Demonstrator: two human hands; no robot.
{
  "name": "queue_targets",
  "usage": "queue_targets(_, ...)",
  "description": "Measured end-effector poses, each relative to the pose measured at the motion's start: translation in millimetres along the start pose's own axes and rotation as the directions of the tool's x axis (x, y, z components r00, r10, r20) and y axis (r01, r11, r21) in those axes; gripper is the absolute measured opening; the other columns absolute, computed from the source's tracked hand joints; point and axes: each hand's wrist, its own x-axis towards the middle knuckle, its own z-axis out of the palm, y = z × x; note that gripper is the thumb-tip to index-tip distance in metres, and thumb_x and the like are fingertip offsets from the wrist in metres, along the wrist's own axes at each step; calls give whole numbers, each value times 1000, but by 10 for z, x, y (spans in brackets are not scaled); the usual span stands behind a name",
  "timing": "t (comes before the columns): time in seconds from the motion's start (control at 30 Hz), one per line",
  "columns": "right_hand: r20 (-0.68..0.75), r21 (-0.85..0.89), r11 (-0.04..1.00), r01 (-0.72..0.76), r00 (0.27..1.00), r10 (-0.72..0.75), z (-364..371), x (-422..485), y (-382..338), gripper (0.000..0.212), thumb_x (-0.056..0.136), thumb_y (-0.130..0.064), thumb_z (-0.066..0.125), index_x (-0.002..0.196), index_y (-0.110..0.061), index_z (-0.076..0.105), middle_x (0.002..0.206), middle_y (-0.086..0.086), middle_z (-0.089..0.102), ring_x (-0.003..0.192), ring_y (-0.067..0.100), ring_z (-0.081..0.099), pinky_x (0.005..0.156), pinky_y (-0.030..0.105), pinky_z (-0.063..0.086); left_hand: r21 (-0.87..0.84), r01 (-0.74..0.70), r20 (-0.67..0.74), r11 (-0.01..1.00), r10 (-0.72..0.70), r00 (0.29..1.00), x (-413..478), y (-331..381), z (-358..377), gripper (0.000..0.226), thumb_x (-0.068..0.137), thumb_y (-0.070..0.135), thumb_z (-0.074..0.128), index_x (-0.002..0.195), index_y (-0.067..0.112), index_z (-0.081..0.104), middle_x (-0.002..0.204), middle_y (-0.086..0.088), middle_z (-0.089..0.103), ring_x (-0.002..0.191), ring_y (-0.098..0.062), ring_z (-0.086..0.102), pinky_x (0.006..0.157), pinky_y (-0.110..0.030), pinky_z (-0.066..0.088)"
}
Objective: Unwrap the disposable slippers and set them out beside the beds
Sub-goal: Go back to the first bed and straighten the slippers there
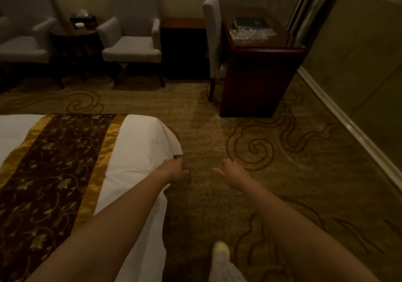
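Both my arms reach forward over the patterned carpet beside the bed (pixel 139 142). My left hand (pixel 171 169) hovers at the bed's white corner with its fingers curled downward. A small dark thing (pixel 178 156) shows at its fingertips, too dim to identify. My right hand (pixel 230 173) is a little to the right over the carpet, fingers spread and holding nothing. No slipper is plainly visible on the floor. Crumpled clear plastic wrapping (pixel 250 32) lies on the desk at the back.
The bed carries a brown-and-gold runner (pixel 54 168). A dark wooden desk (pixel 261 79) with a grey chair (pixel 214 42) stands ahead on the right. Two grey armchairs (pixel 132 42) flank a side table (pixel 78 36) at the back left. My light-coloured foot (pixel 220 249) is below, and a wall (pixel 359 81) runs along the right.
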Motion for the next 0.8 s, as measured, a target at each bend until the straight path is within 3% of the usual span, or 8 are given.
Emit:
queue_targets(0.2,43,-19,1000,16,999,-16,-331,1157,7,68,92,-54,39,142,-9,29,146,21,35,135,37,33,110,44,30,-16,2,53,1000,-2,999,1057,18,-413,52,97,34,43,143,11,33,145,-13,43,128,-28,46,105,-37,39)
queue_targets(0.47,143,-102,989,110,985,-95,-1145,2939,-108,70,92,-55,37,142,-6,28,147,20,35,135,36,33,111,42,29,-75,158,43,985,-155,987,2512,-121,-1216,60,97,38,39,149,16,21,154,-11,30,138,-29,34,114,-40,30)
queue_targets(0.6,122,-68,989,134,985,-125,-1494,3634,-210,66,93,-52,40,138,-5,33,143,20,40,131,35,38,107,40,34,-133,193,45,972,-188,981,2988,-199,-1514,60,97,38,39,148,14,22,154,-14,30,138,-31,33,114,-39,29)
queue_targets(0.8,176,-26,991,133,976,-126,-1819,4672,-283,69,92,-53,40,143,-9,28,149,16,34,136,33,33,112,40,30,-209,246,102,946,-229,968,3913,-333,-1865,62,97,39,40,149,12,20,155,-14,26,141,-29,29,115,-35,26)
